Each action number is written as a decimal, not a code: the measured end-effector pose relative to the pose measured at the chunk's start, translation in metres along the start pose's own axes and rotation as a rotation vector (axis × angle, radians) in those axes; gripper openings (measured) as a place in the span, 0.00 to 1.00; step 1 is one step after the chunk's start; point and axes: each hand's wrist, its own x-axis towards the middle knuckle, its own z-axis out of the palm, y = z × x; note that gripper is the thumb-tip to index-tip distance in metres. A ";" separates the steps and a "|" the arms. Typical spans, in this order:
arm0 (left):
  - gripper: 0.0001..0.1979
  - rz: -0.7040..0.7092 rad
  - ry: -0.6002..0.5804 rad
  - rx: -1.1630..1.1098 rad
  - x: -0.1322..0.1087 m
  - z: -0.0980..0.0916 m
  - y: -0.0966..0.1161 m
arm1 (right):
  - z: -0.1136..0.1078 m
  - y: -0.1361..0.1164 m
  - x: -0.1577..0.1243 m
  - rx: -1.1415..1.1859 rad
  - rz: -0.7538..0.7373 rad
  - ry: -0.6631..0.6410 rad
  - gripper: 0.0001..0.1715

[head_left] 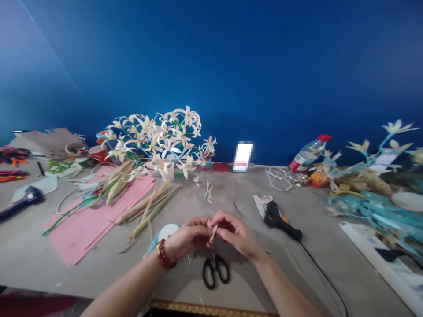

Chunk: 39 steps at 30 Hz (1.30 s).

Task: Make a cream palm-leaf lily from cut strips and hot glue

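Observation:
At the middle of the table's near half, my left hand (190,237) and my right hand (236,233) meet, fingertips almost touching. Pinched between them is a small cream petal-like strip (213,233); its exact kind is too small to make out. A red beaded bracelet (164,254) circles my left wrist. Just below my hands lie scissors with black handles (215,270), their blades hidden under the fingers. Partly behind my left wrist is a roll of tape (168,232), white on top with light blue beside it.
Cream handmade flowers (165,141) stand at the back. Pink sheets (99,224) and dried husk strips (148,215) lie left. A black glue gun (280,222) with a trailing cord rests right, near a tilted bottle (307,154) and blue ribbons (380,211). A lit phone (243,156) leans by the wall.

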 end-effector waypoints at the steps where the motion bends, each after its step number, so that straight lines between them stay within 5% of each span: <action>1: 0.07 -0.027 -0.019 -0.022 0.001 -0.001 0.000 | 0.000 -0.002 -0.001 0.022 -0.010 -0.035 0.06; 4: 0.07 -0.085 -0.041 -0.083 0.001 0.001 0.000 | -0.001 -0.007 -0.002 0.032 -0.026 -0.062 0.06; 8: 0.09 -0.056 0.014 -0.042 -0.001 0.003 0.001 | -0.004 -0.010 -0.003 -0.213 -0.048 0.060 0.10; 12: 0.09 0.136 0.152 0.272 -0.005 0.004 0.002 | -0.004 -0.013 -0.003 -0.501 -0.091 0.171 0.08; 18: 0.04 0.381 0.321 0.870 -0.005 0.009 -0.001 | 0.002 -0.008 -0.004 -0.715 -0.103 0.161 0.06; 28: 0.06 0.546 0.538 1.139 -0.006 0.003 0.007 | 0.006 -0.004 -0.011 -0.668 -0.243 0.438 0.10; 35: 0.06 0.505 0.354 1.003 -0.009 0.017 0.010 | 0.011 -0.003 -0.009 -0.627 -0.210 0.382 0.09; 39: 0.06 0.547 0.398 1.052 -0.006 0.019 0.000 | 0.016 -0.001 -0.009 -0.653 -0.246 0.386 0.10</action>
